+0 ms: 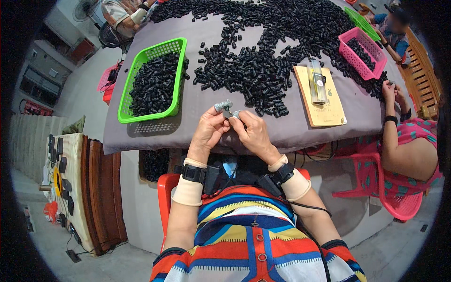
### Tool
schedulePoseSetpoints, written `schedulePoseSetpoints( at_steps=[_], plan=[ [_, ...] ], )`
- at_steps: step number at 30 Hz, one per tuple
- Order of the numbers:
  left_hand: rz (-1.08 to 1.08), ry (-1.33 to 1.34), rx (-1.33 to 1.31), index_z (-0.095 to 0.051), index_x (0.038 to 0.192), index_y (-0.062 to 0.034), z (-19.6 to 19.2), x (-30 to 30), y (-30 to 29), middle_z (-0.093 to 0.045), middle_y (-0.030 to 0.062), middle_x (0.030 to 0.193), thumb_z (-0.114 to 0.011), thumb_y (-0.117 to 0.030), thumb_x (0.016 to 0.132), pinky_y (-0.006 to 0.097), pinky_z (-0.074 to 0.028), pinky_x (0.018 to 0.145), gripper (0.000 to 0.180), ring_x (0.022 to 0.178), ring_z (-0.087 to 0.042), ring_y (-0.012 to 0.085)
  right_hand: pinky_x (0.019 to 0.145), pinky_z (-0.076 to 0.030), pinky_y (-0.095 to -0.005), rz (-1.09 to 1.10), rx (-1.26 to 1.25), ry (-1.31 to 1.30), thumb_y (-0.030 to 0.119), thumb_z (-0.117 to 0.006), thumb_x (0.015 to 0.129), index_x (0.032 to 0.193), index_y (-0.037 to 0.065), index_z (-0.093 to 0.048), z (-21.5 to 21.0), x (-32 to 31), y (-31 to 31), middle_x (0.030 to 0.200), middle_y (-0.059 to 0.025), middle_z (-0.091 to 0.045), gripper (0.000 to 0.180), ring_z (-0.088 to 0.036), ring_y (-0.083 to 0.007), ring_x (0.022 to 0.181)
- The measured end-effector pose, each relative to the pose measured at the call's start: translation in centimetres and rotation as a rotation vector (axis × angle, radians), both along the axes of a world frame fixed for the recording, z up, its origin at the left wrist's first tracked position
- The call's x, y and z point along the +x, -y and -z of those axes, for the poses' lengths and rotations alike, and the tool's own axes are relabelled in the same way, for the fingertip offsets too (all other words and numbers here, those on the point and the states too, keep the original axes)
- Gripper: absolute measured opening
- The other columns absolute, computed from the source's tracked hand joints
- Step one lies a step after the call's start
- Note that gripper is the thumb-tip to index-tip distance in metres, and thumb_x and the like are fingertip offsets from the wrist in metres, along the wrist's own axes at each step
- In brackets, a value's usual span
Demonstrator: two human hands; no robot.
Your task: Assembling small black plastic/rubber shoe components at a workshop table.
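Observation:
Just above the table's near edge, my left hand (210,130) and my right hand (253,133) meet, fingers pinched together. Between their fingertips is a small dark piece (227,113), mostly covered by the fingers; it resembles the black pieces on the table. Silvery-grey coverings wrap a fingertip on each hand. Beyond my hands spreads a large heap of short black cylindrical plastic pieces (263,77). To the left stands a green plastic basket (180,80) filled with similar pieces.
Right of the heap, a yellow booklet (324,115) lies under a clear case with a small device (318,80). A pink basket (376,70) and another green basket (361,23) stand farther right. Co-workers sit at the right and far left; one person's hands (392,91) work near the right edge.

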State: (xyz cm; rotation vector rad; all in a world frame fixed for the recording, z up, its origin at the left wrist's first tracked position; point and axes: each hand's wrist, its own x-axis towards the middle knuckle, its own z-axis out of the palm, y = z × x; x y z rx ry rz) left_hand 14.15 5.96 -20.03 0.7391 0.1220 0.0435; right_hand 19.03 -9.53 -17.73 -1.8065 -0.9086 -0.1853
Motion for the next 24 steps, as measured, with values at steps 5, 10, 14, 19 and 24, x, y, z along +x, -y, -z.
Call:
schedulePoseSetpoints(
  at_steps=[5, 10, 14, 19, 24],
  plan=[
    [0.016, 0.003, -0.038, -0.054, 0.115, -0.0030, -0.32, -0.04, 0.15, -0.061, 0.0040, 0.087, -0.057, -0.004, 0.084, 0.021, -0.047, 0.061, 0.031, 0.068, -0.055, 0.0095, 0.052, -0.038, -0.0377, -0.012, 0.023, -0.037, 0.014, -0.057, 0.084, 0.074, -0.001, -0.052, -0.46, -0.18, 0.03, 0.066, -0.0156, -0.051, 0.018, -0.051, -0.0321, 0.059],
    [0.007, -0.029, -0.018, -0.054, 0.113, -0.0013, -0.15, -0.01, -0.02, -0.060, 0.0044, 0.087, -0.057, -0.006, 0.085, 0.020, -0.046, 0.058, 0.028, 0.065, -0.053, 0.0084, 0.052, -0.039, -0.0376, 0.006, 0.015, -0.010, 0.016, -0.057, 0.084, 0.074, 0.000, -0.052, -0.15, -0.25, -0.14, 0.067, -0.0150, -0.051, 0.019, -0.051, -0.0320, 0.059],
    [0.020, -0.012, -0.025, -0.055, 0.112, -0.0011, -0.39, -0.10, 0.10, -0.060, 0.0046, 0.087, -0.058, -0.006, 0.085, 0.019, -0.045, 0.057, 0.028, 0.064, -0.052, 0.0077, 0.051, -0.040, -0.0385, 0.012, -0.007, 0.000, 0.017, -0.058, 0.083, 0.074, 0.001, -0.053, -0.23, -0.23, -0.09, 0.068, -0.0139, -0.053, 0.019, -0.053, -0.0324, 0.060],
    [0.016, -0.013, -0.031, -0.055, 0.110, -0.0011, -0.17, -0.03, 0.01, -0.061, 0.0049, 0.088, -0.058, -0.005, 0.084, 0.019, -0.045, 0.057, 0.026, 0.063, -0.052, 0.0076, 0.050, -0.041, -0.0394, 0.017, -0.019, -0.009, 0.018, -0.060, 0.082, 0.073, 0.003, -0.053, -0.16, -0.26, -0.16, 0.067, -0.0127, -0.054, 0.019, -0.055, -0.0325, 0.060],
    [0.012, -0.030, -0.020, -0.056, 0.108, -0.0009, -0.33, 0.03, 0.06, -0.061, 0.0052, 0.087, -0.058, -0.004, 0.084, 0.019, -0.045, 0.056, 0.024, 0.063, -0.052, 0.0078, 0.049, -0.041, -0.0392, 0.033, -0.006, 0.008, 0.019, -0.060, 0.082, 0.072, 0.003, -0.053, 0.07, -0.22, -0.35, 0.067, -0.0121, -0.054, 0.020, -0.055, -0.0317, 0.059]
  ],
)
